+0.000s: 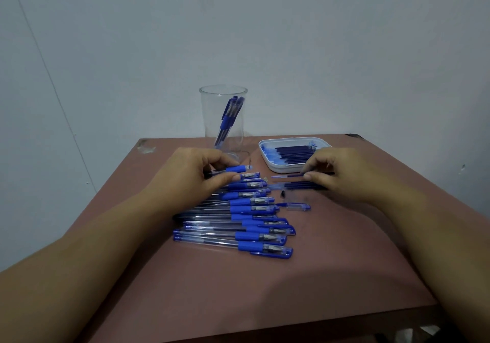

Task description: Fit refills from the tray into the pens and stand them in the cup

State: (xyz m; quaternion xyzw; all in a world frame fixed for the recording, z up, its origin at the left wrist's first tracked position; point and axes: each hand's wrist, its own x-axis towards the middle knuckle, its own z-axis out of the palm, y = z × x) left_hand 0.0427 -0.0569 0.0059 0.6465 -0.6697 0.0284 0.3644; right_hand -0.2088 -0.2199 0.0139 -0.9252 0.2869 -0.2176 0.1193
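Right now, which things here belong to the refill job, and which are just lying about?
Job: left hand gripping a pen; right hand pinching a refill; tray; cup; row of pens; loose cap; small black tip.
Lying about: nothing I can see; just the table and wall.

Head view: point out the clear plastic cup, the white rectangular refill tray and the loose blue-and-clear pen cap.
Clear plastic cup [209, 120]: head view, bare left wall.
White rectangular refill tray [285, 169]: head view, near rim.
Loose blue-and-clear pen cap [299, 207]: head view, middle of its clear body.
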